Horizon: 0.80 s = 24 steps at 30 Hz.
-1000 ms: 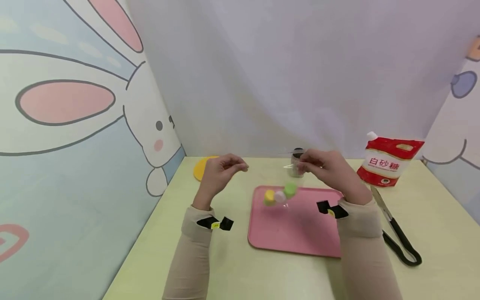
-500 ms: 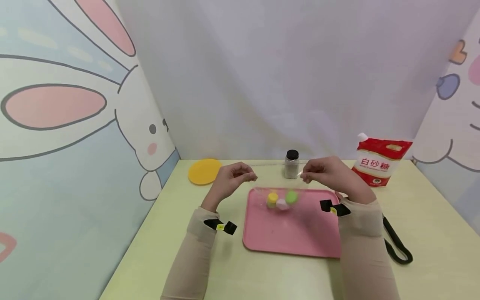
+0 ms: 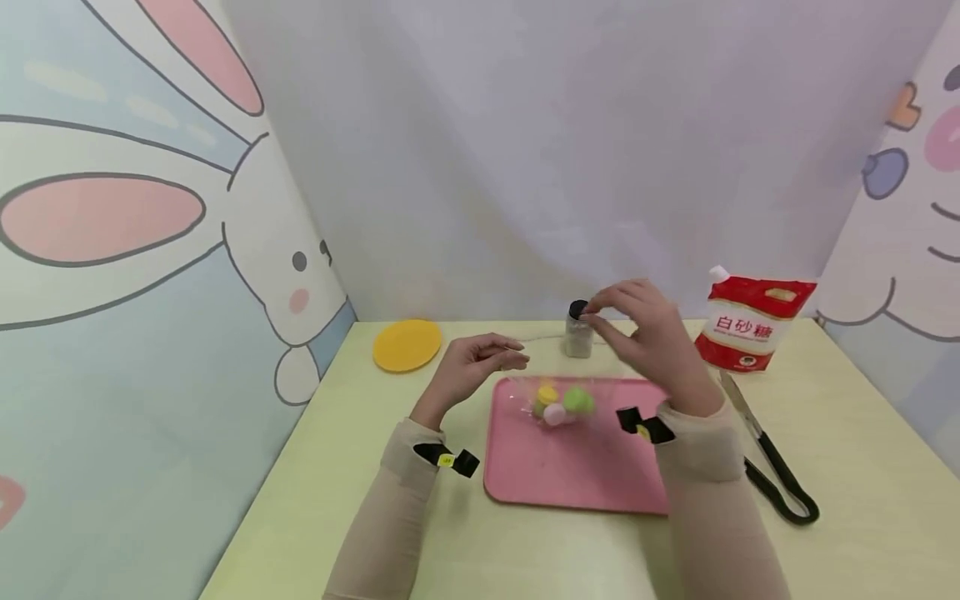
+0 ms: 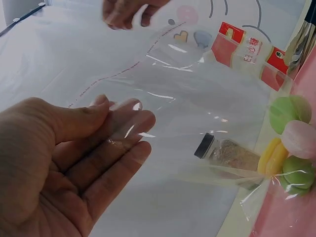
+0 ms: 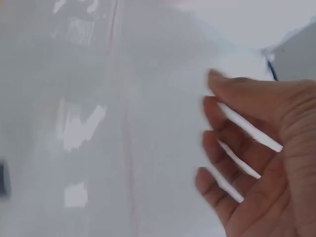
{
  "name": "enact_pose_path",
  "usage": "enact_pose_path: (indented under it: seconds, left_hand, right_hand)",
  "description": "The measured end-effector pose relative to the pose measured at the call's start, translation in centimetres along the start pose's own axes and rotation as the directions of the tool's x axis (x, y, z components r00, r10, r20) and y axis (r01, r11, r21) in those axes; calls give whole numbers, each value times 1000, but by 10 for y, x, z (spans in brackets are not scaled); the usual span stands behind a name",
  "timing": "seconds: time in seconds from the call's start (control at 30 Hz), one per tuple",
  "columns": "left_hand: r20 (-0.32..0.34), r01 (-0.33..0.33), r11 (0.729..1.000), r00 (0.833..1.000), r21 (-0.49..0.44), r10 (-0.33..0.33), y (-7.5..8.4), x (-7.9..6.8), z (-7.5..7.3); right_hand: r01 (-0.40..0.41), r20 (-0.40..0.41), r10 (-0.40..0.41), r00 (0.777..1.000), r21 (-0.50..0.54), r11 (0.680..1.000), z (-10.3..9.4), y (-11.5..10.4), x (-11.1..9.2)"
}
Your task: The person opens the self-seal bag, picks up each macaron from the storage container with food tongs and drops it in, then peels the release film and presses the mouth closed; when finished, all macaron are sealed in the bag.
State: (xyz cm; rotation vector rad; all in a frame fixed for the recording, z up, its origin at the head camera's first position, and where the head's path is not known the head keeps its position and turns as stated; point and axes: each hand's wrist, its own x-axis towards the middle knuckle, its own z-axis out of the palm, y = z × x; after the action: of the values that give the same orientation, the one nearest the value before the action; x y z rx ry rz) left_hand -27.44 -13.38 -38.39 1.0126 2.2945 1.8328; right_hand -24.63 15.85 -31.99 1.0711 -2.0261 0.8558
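A clear plastic bag (image 4: 173,106) with a zip line hangs over the pink tray (image 3: 570,471). Several macarons lie in its bottom: a pink one (image 3: 554,414), a yellow one (image 4: 272,157) and green ones (image 3: 579,400). My left hand (image 3: 480,365) pinches the bag's left side near the top between thumb and fingers. Up and to the right, my right hand (image 3: 651,337) is off the bag, its fingers loosely bent and nothing between them. In the right wrist view, the zip line runs a short way from those fingertips (image 5: 212,118).
Behind the bag stands a clear jar (image 3: 579,340) with a black lid. A yellow disc (image 3: 407,346) lies at the back left. The red and white sugar pouch (image 3: 750,323) stands back right, with black-handled tongs (image 3: 780,467) in front of it.
My right hand has let go of the bag's right side and risen slightly to the left. My left hand has shifted a little right, still holding the bag, and the macarons have tumbled together.
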Motion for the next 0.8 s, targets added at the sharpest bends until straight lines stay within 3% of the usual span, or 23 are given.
enact_pose_path:
  seconds: [0.07, 0.13, 0.23, 0.33, 0.53, 0.8]
  left_hand:
    - [13, -10, 1000, 1000, 1, 10, 0, -2, 0]
    - [24, -20, 1000, 1000, -5, 20, 1, -3, 1]
    - [25, -42, 999, 999, 7, 41, 6, -2, 5]
    - [27, -72, 995, 997, 68, 70, 9, -5, 12]
    - [102, -103, 978, 991, 183, 86, 12, -15, 21]
    - [74, -136, 964, 990, 228, 122, 19, -9, 12]
  right_hand:
    - [100, -9, -99, 995, 61, 993, 16, -16, 7]
    - [138, 45, -143, 989, 107, 985, 30, -27, 13]
    - [107, 139, -116, 984, 68, 992, 45, -33, 14]
    - [85, 169, -88, 982, 25, 996, 52, -29, 11]
    - [114, 192, -131, 973, 99, 989, 59, -24, 0]
    - [55, 179, -80, 981, 140, 989, 59, -20, 11]
